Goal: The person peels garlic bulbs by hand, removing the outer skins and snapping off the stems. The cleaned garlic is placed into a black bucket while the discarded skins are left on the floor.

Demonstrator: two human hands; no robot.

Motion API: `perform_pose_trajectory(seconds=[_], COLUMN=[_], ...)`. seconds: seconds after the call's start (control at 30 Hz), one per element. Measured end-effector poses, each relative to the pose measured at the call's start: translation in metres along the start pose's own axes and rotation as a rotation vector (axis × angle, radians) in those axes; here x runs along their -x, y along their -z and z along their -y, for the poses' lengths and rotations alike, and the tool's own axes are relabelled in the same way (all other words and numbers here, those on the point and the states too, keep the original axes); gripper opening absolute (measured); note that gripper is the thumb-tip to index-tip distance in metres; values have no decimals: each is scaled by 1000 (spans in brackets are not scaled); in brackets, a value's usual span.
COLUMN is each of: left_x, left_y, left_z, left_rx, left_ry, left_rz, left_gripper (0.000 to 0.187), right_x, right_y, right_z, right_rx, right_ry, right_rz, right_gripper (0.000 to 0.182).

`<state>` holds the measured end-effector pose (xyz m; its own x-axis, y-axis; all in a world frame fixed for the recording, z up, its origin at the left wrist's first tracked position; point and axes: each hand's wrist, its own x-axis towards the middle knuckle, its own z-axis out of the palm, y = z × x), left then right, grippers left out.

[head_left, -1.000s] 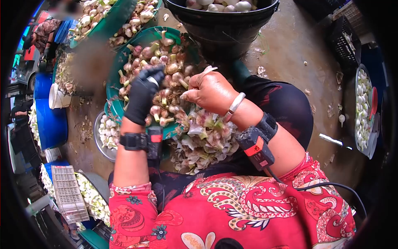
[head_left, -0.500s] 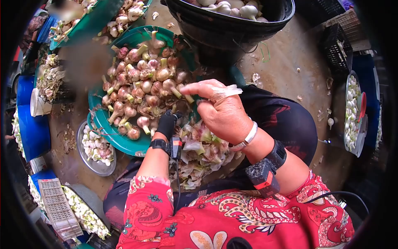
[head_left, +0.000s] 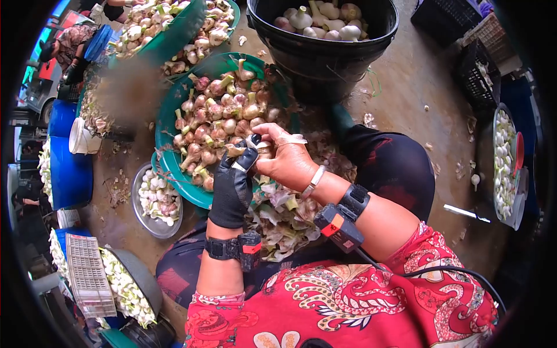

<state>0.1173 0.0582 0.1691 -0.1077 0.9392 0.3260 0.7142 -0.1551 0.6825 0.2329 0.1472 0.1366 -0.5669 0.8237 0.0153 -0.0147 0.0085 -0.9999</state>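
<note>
My left hand (head_left: 233, 182), in a black glove, is closed around a garlic bulb (head_left: 264, 152) that my fingers partly cover. The bare right hand (head_left: 287, 162) meets it there, thumb and fingers pinched on the same bulb. A pale strip of garlic skin (head_left: 297, 139) clings to the back of my right fingers. Just beyond both hands lies a green basin (head_left: 168, 155) heaped with purplish, unpeeled garlic bulbs (head_left: 216, 110). Below them, between my legs, is a pile of loose garlic skins (head_left: 284, 217).
A black bucket (head_left: 322, 58) of cleaner garlic bulbs stands ahead. Left of the green basin sits a metal bowl (head_left: 139, 217) of white bulbs. Blue tubs (head_left: 72, 174) line the left; black crates (head_left: 473, 69) and a garlic tray (head_left: 503, 162) are at right. A co-worker (head_left: 75, 49) appears far left.
My left hand has come up from the basin's near edge with a garlic bulb. The right hand has moved down and left onto that bulb. The whole view has shifted slightly.
</note>
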Motion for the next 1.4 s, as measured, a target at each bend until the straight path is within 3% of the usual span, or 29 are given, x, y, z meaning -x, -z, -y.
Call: perform_pose_trajectory(seconds=[0.07,0.13,0.17,0.2,0.27,0.33,0.4,0.43,0.47,0.5,0.53,0.6,0.67,0.73,0.77,0.8,0.83,0.87,0.93,1.0,1.07,1.13,1.17,1.23,1.27,1.33,1.37,1.4], left_x=[-6,-9,-5,-2,4,9,8,7,10,14,13,12,14,16,17,19,28,30,31,29,21,16,15,13,14,17,18,18], left_y=[18,52,63,68,63,54,50,50,49,47,48,51,61,60,59,57,51,48,44,47,52,53,52,50,51,53,56,60], left_z=[-17,-16,-12,-9,-10,-27,-30,-38,-34,-26,-26,-28,-19,-12,-12,-11,4,9,8,-6,-22,-30,-32,-35,-33,-29,-29,-29], left_rx=[961,1275,1175,1076,416,468,870,1184,1187,1166,1144,1098,1155,1178,941,707,347,352,295,179,56,493,494,1076,1077,999,998,804], left_ry=[698,650,666,679,776,729,571,675,673,666,660,648,709,719,663,605,398,397,381,315,245,599,598,713,712,673,673,656], left_rz=[-253,-413,-399,-387,40,-36,-121,-155,-162,-159,-153,-206,-283,-336,-273,-209,-180,-180,-170,-100,-28,-133,-133,-285,-287,-245,-246,-199], left_gripper=[26,26,27,28,30,36,34,29,29,27,25,22,20,21,20,21,24,24,32,21,22,20,20,18,18,22,22,21], right_x=[5,2,5,3,2,2,9,10,10,13,12,8,7,10,10,13,18,19,10,12,13,10,10,9,10,13,15,16], right_y=[14,14,20,28,26,28,23,20,16,8,9,10,14,15,18,19,17,16,11,3,-3,-13,-15,-10,-7,-7,-7,-8], right_z=[34,27,54,47,54,60,61,63,65,66,68,74,75,62,64,67,76,80,63,61,57,42,40,47,52,52,51,51], right_rx=[199,-11,-335,-459,-556,-661,-771,-747,-722,-798,-798,-262,-79,454,671,672,885,1094,461,101,272,-169,-227,-294,-363,-342,-484,-625], right_ry=[16,-166,-372,-483,-530,-589,-666,-634,-596,-671,-669,-537,-373,127,-37,-44,-93,-137,267,179,283,-77,-26,-147,-270,-227,-304,-380], right_rz=[51,33,53,183,270,370,458,505,552,422,423,286,353,574,760,763,588,402,259,369,293,326,311,350,382,398,393,388], right_gripper=[36,27,19,16,16,17,19,19,20,21,21,16,7,23,42,42,49,57,74,62,60,61,58,56,54,51,47,43])
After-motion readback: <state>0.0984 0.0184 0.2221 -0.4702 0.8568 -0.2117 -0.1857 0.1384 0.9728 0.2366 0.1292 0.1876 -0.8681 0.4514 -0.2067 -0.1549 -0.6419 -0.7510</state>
